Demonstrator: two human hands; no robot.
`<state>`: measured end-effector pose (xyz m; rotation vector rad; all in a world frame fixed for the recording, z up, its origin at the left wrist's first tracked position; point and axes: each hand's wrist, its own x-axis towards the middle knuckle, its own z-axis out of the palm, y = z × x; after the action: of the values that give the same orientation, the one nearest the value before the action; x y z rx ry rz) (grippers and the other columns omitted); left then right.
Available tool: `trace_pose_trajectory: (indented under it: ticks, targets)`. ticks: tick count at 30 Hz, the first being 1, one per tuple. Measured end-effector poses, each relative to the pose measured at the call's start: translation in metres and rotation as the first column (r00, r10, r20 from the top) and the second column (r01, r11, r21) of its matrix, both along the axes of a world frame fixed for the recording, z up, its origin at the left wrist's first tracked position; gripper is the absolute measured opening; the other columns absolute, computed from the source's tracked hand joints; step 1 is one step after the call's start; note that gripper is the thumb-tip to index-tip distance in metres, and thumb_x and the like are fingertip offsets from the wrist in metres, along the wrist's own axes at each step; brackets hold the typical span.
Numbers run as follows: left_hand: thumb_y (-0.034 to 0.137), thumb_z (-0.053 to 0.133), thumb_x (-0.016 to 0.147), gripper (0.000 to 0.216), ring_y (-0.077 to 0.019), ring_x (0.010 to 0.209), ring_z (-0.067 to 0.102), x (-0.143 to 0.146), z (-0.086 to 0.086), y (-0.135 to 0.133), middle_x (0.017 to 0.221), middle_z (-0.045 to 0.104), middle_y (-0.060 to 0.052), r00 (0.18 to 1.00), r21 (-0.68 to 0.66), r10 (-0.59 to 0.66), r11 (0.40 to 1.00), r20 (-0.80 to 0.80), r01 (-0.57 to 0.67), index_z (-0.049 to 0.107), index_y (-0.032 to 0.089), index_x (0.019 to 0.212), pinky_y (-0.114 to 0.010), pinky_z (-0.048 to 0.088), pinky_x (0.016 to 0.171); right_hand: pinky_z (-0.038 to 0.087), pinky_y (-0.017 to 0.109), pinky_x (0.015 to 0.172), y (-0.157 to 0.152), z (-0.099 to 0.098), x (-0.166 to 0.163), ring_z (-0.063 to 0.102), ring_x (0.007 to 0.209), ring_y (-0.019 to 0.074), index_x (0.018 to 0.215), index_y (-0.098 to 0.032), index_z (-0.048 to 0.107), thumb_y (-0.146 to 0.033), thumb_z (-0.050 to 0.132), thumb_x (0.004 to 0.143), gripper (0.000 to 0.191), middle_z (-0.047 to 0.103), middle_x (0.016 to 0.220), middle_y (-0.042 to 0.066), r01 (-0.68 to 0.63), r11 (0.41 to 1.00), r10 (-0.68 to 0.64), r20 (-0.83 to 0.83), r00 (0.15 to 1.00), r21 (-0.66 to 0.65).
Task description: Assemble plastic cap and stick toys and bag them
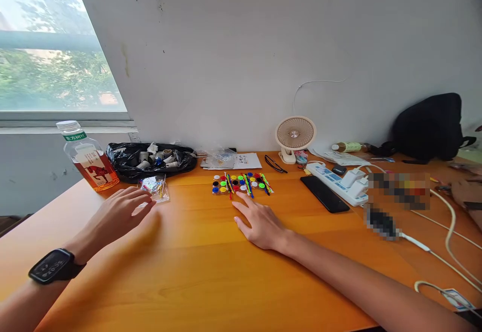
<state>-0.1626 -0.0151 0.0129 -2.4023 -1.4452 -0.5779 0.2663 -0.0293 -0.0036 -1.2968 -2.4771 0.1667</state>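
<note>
My left hand (119, 211) hovers low over the orange table (196, 271), fingers stretched toward a small clear plastic bag (155, 188) with colourful bits inside; it holds nothing. A black watch sits on that wrist. My right hand (259, 224) lies flat on the table, fingers spread, fingertips just short of a cluster of coloured round pieces and thin coloured sticks (241, 183).
A bottle of amber drink (90, 158) and a black bag of small white rolls (150, 160) stand at the back left. A small fan (294, 137), glasses (274, 164), phone (324, 194), power strip (341, 181), cables (448, 236) and black backpack (429, 126) fill the right.
</note>
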Motion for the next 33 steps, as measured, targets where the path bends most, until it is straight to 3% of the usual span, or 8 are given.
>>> trace_pose_trajectory:
  ticks: [3,7,14,18,21,28,30,33]
  targets:
    - [0.041,0.053,0.103,0.030,-0.0294,0.106,0.070,0.041,0.009,-0.003,0.115,0.078,-0.009,0.995,-0.045,-0.100,0.994,0.024,0.101,0.076,0.022,0.109,-0.041,0.053,0.093,0.055,0.048,0.101,0.004,0.000,-0.007,0.067,0.124,0.0348,0.150,-0.018,0.057,-0.044,0.048,0.104,0.054,0.038,0.169,0.015,0.032,0.999,-0.033,0.013,0.999,0.008]
    - [0.040,0.052,0.105,0.039,-0.0305,0.120,0.065,0.098,0.004,0.003,0.133,0.070,-0.013,0.975,-0.107,-0.209,0.970,0.069,0.216,0.064,0.021,0.137,-0.043,0.051,0.101,0.054,0.046,0.100,0.008,-0.001,-0.013,0.066,0.125,0.0347,0.151,-0.017,0.056,-0.045,0.049,0.102,0.057,0.039,0.168,0.014,0.053,0.998,-0.053,0.015,0.998,0.022]
    - [0.032,0.056,0.102,0.035,-0.0292,0.112,0.064,0.164,-0.005,0.047,0.129,0.068,-0.012,0.956,-0.104,-0.272,0.954,0.107,0.283,0.066,0.023,0.134,-0.041,0.053,0.094,0.053,0.044,0.104,0.010,-0.002,-0.014,0.062,0.133,0.0339,0.150,-0.017,0.056,-0.045,0.051,0.101,0.056,0.042,0.167,0.013,0.037,0.999,-0.037,0.004,0.999,0.036]
    - [0.033,0.055,0.104,0.026,-0.0270,0.105,0.062,0.179,-0.009,0.066,0.120,0.069,-0.011,0.949,-0.076,-0.294,0.950,0.114,0.303,0.075,0.022,0.116,-0.041,0.051,0.094,0.050,0.045,0.110,0.012,-0.003,-0.013,0.059,0.137,0.0335,0.153,-0.014,0.053,-0.044,0.050,0.102,0.060,0.044,0.165,0.015,0.024,0.999,-0.024,-0.006,1.000,0.035]
    - [0.030,0.056,0.102,0.023,-0.0266,0.105,0.059,0.180,-0.012,0.063,0.120,0.068,-0.011,0.942,-0.044,-0.310,0.947,0.132,0.318,0.076,0.022,0.112,-0.043,0.050,0.096,0.049,0.045,0.112,0.012,-0.003,-0.013,0.057,0.139,0.0335,0.156,-0.011,0.050,-0.044,0.050,0.101,0.064,0.047,0.163,0.015,0.021,0.999,-0.021,-0.006,1.000,0.027]
    - [0.029,0.061,0.100,0.017,-0.0262,0.104,0.060,0.170,-0.010,0.003,0.117,0.070,-0.010,0.909,-0.108,-0.364,0.914,0.201,0.390,0.075,0.024,0.107,-0.042,0.050,0.093,0.050,0.048,0.111,0.013,-0.001,-0.015,0.056,0.141,0.0345,0.157,-0.014,0.050,-0.044,0.046,0.103,0.062,0.040,0.168,0.014,0.018,1.000,-0.019,0.027,0.999,0.010]
    - [0.028,0.058,0.102,0.018,-0.0247,0.102,0.060,0.169,-0.009,-0.016,0.114,0.070,-0.009,0.904,-0.160,-0.378,0.898,0.197,0.410,0.073,0.025,0.112,-0.039,0.050,0.091,0.050,0.049,0.112,0.014,-0.002,-0.017,0.056,0.140,0.0349,0.158,-0.013,0.049,-0.044,0.045,0.103,0.063,0.039,0.168,0.014,0.024,1.000,-0.024,0.033,0.999,0.000]
    - [0.026,0.052,0.105,0.025,-0.0247,0.099,0.061,0.173,-0.004,-0.030,0.112,0.070,-0.009,0.895,-0.136,-0.438,0.885,0.084,0.445,0.065,0.023,0.125,-0.040,0.049,0.088,0.047,0.050,0.116,0.014,-0.003,-0.018,0.055,0.142,0.0349,0.160,-0.011,0.045,-0.044,0.045,0.103,0.066,0.040,0.167,0.014,0.026,1.000,-0.026,0.027,0.999,-0.017]
